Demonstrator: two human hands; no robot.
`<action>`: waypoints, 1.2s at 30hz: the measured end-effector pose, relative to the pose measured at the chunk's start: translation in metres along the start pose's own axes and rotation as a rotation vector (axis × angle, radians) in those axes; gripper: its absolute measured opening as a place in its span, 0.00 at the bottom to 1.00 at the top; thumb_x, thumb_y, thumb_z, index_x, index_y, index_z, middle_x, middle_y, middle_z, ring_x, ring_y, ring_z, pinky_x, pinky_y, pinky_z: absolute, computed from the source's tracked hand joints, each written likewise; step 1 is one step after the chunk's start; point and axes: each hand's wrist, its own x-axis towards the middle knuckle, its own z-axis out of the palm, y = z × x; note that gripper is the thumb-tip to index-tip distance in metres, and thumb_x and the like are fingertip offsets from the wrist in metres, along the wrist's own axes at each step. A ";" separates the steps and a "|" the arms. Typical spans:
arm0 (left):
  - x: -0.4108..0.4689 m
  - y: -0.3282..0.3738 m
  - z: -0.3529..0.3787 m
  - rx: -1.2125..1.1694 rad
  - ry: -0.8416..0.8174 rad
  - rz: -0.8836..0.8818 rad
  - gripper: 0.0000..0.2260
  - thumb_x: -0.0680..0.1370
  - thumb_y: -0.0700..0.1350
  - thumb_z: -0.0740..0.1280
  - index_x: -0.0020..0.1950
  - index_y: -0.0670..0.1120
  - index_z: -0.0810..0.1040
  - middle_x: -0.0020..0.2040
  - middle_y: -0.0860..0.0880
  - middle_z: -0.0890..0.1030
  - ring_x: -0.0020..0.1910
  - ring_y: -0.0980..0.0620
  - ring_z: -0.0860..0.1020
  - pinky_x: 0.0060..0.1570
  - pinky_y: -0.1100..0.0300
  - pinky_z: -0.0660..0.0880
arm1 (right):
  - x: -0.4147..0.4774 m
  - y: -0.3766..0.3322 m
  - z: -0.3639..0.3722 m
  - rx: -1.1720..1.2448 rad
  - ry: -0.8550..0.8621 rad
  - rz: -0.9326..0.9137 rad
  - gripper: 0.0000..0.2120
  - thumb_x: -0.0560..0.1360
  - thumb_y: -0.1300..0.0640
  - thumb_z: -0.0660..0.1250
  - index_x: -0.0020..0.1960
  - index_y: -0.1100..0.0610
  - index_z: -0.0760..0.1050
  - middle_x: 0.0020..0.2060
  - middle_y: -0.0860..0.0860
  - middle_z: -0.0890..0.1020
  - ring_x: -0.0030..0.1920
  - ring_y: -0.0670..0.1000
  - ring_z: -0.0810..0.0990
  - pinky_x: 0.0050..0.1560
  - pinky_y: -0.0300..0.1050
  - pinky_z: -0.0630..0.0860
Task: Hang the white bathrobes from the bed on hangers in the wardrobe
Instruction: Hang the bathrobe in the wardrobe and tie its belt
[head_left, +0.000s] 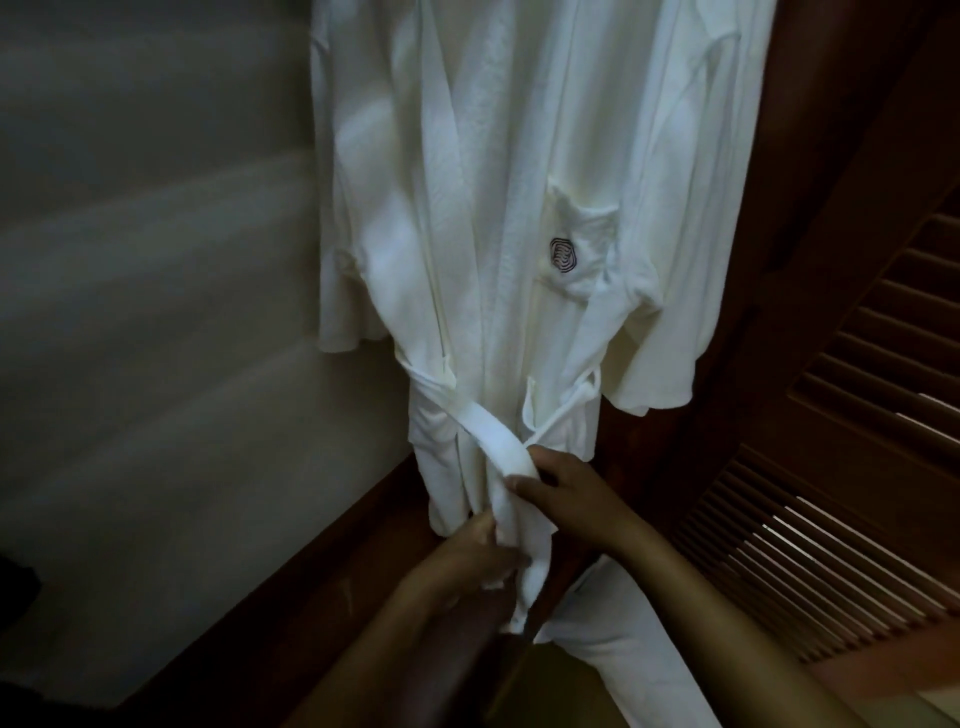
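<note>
Both hands work at the waist of one white bathrobe (498, 208), which hangs full length inside the wardrobe, its front facing the camera; the top of the robe runs out of the frame, so the hanger itself is not visible. The left hand (467, 551) has its fingers curled round the loose hanging end of the terry belt (483, 431), holding it down and taut. The right hand (566, 499) pinches the belt just above, thumb on the front and fingers behind, where the band comes across from the robe's left side. Held this way, one hand can anchor the tail while the other forms or tightens a knot, which would keep the front panels closed and the robe neat on the rail.

A chest pocket (582, 228) with a small dark embroidered emblem (563, 254) faces outward, which suggests the robe is hung for display. It hangs between the pale wardrobe wall (156, 260) on one side and a dark louvered door (831, 493) on the other, with its sleeve close against the wood. A white cloth (613, 649) lies low beneath the right forearm; I cannot tell what it is.
</note>
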 end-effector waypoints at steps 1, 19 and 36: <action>0.003 0.004 0.003 0.020 0.002 -0.012 0.19 0.79 0.38 0.72 0.68 0.51 0.75 0.59 0.53 0.81 0.60 0.56 0.81 0.59 0.61 0.79 | 0.001 -0.002 -0.003 -0.017 0.010 0.011 0.09 0.79 0.42 0.66 0.53 0.46 0.79 0.45 0.44 0.83 0.46 0.42 0.81 0.47 0.43 0.77; 0.039 0.027 -0.091 0.431 0.289 0.116 0.13 0.80 0.45 0.67 0.61 0.51 0.68 0.50 0.49 0.78 0.44 0.53 0.79 0.38 0.63 0.75 | 0.001 0.002 -0.025 0.243 0.142 0.287 0.12 0.82 0.50 0.66 0.46 0.56 0.83 0.39 0.53 0.85 0.38 0.50 0.82 0.42 0.41 0.77; 0.040 0.024 -0.120 -0.129 0.178 0.013 0.09 0.82 0.39 0.65 0.57 0.39 0.83 0.45 0.40 0.86 0.46 0.43 0.84 0.57 0.43 0.79 | 0.009 0.004 0.009 0.289 0.160 0.215 0.16 0.83 0.52 0.67 0.37 0.53 0.76 0.31 0.46 0.75 0.34 0.48 0.75 0.37 0.44 0.70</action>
